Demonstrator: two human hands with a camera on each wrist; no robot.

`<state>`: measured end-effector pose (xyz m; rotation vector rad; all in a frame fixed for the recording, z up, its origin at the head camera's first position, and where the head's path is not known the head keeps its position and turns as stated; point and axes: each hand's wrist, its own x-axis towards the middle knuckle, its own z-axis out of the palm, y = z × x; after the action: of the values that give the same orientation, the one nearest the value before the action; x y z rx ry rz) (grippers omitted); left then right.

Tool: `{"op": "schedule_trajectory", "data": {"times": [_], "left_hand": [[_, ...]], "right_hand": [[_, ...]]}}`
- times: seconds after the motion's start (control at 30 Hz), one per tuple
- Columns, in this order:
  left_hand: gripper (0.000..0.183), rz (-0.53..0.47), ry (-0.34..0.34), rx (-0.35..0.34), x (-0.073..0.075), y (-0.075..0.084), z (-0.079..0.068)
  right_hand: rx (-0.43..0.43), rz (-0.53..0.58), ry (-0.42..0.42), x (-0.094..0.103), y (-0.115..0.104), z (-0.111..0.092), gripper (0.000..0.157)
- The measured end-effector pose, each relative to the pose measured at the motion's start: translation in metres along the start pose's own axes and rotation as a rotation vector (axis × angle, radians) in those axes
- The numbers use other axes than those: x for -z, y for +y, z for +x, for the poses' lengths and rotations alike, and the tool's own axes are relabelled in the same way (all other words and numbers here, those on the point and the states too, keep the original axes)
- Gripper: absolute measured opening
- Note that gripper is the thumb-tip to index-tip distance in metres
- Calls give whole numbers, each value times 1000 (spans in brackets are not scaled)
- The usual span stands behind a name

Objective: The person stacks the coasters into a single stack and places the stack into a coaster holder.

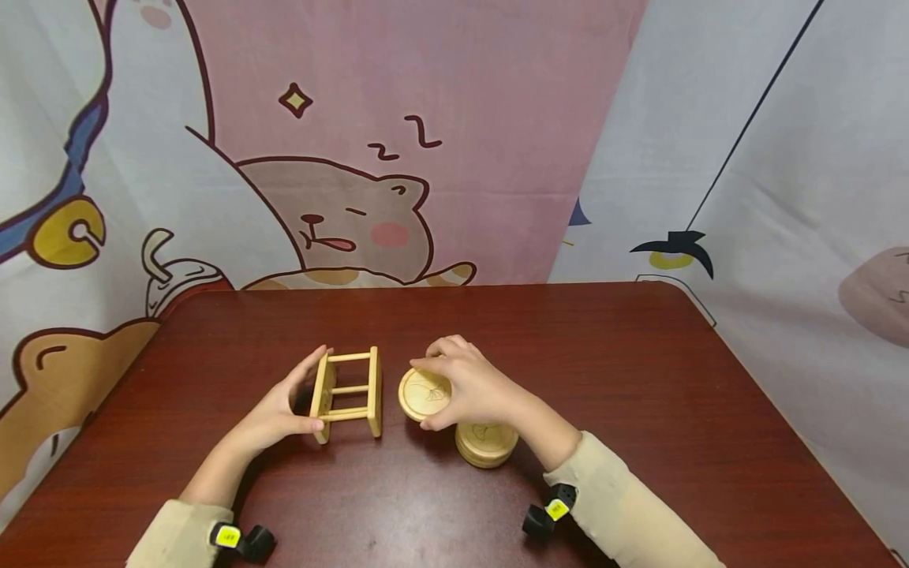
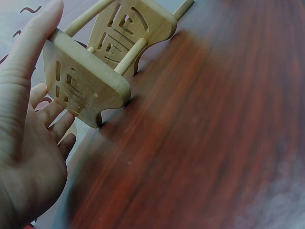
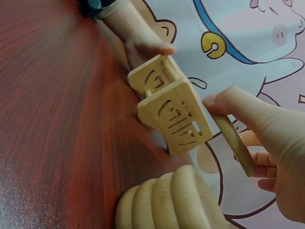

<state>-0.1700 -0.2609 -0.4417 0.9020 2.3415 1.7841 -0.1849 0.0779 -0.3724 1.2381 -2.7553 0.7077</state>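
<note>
My left hand (image 1: 278, 412) holds a small wooden coaster rack (image 1: 374, 392) by its left side panel, thumb at the near edge and fingers at the far edge. The rack's two cut-out panels (image 2: 81, 78) are joined by thin round bars, and no coaster shows between them. To its right, my right hand (image 1: 474, 386) pinches a round wooden coaster (image 1: 419, 394) by its rim, raised above the table. Thin lines are engraved on its face. Partly beneath that hand stands a stack of several matching coasters (image 1: 486, 451), with rounded edges in the right wrist view.
The dark red wooden table (image 1: 639, 379) extends around both hands. Behind it hangs a curtain (image 1: 518, 142) printed with cartoon animals. A small black camera (image 1: 541, 517) is strapped to the right wrist, another (image 1: 256, 544) to the left.
</note>
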Motion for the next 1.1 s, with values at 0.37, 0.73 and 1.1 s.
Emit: {"op": "schedule_trajectory", "data": {"times": [0.37, 0.73, 1.1], "left_hand": [[104, 3, -5, -2, -1, 2, 1], [105, 13, 5, -4, 1, 3, 1], [104, 9, -1, 4, -1, 4, 1]], "right_hand": [[26, 35, 72, 11, 2, -18, 82], [68, 30, 131, 21, 6, -38, 82], [50, 46, 151, 19, 12, -60, 80]]}}
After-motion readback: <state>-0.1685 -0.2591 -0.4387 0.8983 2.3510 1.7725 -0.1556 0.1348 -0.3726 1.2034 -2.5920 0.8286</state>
